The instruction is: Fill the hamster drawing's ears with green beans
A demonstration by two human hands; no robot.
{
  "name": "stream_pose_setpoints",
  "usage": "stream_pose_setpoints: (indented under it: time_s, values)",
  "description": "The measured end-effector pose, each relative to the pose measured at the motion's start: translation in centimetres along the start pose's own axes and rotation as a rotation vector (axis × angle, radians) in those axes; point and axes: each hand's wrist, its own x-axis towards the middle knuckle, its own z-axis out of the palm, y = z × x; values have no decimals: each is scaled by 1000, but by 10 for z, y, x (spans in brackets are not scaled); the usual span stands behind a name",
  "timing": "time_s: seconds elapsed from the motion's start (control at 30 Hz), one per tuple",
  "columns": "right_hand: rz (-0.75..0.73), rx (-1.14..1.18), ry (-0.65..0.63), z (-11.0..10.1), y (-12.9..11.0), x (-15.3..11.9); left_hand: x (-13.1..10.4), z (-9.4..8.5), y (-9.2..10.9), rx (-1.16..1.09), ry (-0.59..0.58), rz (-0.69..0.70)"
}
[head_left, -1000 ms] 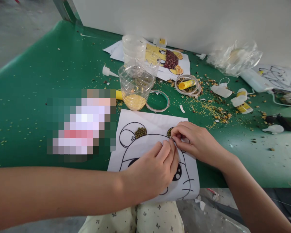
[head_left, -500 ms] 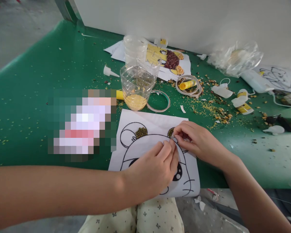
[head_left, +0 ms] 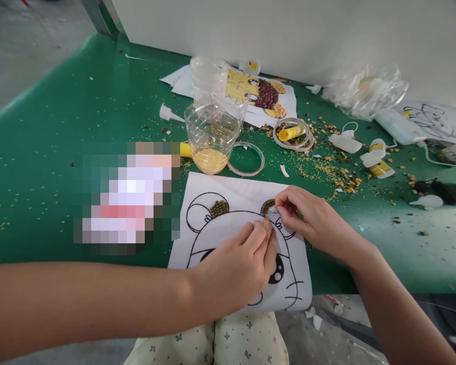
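A line drawing of an animal face (head_left: 247, 190) on white paper lies in front of me at the table's near edge. Small green beans (head_left: 219, 208) fill part of its left ear, and more green beans (head_left: 266, 207) lie along the right ear. My left hand (head_left: 237, 263) rests across the face, its fingers pressed together just below the right ear. Over that ear my right hand (head_left: 313, 218) is closed in a pinch. Between the fingertips a small whitish bit shows, too small to name. What either hand pinches is hidden.
Clear plastic cups, one holding yellow grains (head_left: 211, 161), stand behind the paper beside a tape ring (head_left: 246, 158). Glue bottles (head_left: 378, 159), scattered seeds (head_left: 345, 180) and a plastic bag (head_left: 365, 94) lie to the right. A blurred-out object (head_left: 131, 195) is at left.
My right hand has shifted slightly from the left hand's fingertips, showing more of the right ear. The left hand stays almost still. The view has moved a little.
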Motion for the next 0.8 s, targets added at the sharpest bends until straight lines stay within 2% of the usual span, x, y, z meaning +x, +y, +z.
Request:
stream_pose_setpoints:
  time_s: [0.13,0.37,0.47,0.63,0.7,0.8]
  values:
    - [49,51,11,-1,2,-3,1,-1,-1,-4,-2,1]
    - [238,255,45,-3,11,-4,0,-2,-2,-21,-10,7]
    - [285,290,143,-5,18,-4,0,-1,-2,-5,10,13]
    - [416,-142,563,-14,36,-4,-3,2,0,40,67,23]
    - [439,-306,591,-18,45,-6,-4,4,2,66,105,19]
    - [426,-440,504,-19,54,-8,-7,5,5,90,149,0]
